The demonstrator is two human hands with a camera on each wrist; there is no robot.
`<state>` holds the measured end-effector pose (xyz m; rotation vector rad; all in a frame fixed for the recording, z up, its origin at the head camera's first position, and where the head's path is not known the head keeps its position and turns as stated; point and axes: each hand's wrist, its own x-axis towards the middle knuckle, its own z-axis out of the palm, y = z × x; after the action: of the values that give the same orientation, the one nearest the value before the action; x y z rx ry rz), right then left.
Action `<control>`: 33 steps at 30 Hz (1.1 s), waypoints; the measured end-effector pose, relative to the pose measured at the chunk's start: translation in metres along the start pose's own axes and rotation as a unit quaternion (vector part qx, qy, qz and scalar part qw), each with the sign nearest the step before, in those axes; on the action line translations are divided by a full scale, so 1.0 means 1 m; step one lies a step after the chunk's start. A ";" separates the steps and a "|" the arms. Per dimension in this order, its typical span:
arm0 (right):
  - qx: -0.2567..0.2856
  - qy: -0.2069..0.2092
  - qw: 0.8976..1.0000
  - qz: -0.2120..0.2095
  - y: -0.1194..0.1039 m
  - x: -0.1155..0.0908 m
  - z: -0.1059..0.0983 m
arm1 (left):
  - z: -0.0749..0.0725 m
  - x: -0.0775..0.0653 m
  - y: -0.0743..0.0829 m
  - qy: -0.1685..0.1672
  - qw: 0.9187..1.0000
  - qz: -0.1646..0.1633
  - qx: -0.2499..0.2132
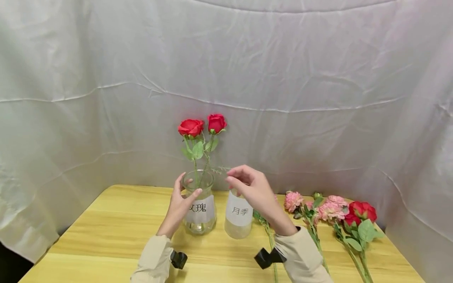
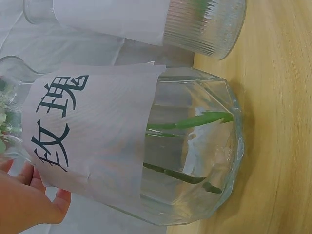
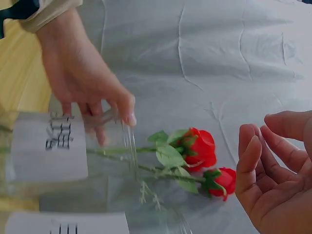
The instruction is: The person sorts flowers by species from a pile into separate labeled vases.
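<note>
My left hand grips a glass vase near its neck, thumb in front and fingers around the side. The vase bears a white label with dark characters. Two red roses, a wide one and a narrower one, stand in it; the left wrist view shows their stem ends near the bottom. My right hand hovers by the top of a second labelled glass vase, fingers loosely bent and nothing between them. A thin green sprig shows near the vase mouths, apart from the fingers.
On the table's right lie pink flowers and red flowers with long green stems. The wooden table reaches back to a grey cloth hanging behind and at both sides.
</note>
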<state>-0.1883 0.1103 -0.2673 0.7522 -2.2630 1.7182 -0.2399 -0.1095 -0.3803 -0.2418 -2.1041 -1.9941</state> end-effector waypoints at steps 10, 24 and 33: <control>-0.099 0.045 0.994 0.031 0.019 -0.049 -0.064 | -0.001 0.002 0.001 -0.006 1.000 0.004 0.007; -0.223 0.122 0.947 0.195 0.082 -0.134 -0.203 | 0.017 0.004 0.004 -0.012 1.000 0.020 0.005; -0.241 0.170 0.885 0.361 0.129 -0.182 -0.276 | 0.026 0.006 0.003 -0.019 1.000 0.017 0.003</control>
<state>-0.1378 0.4454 -0.3740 -0.5241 -2.6838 1.2304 -0.2458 -0.0836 -0.3772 -0.3140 -2.1124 -1.9796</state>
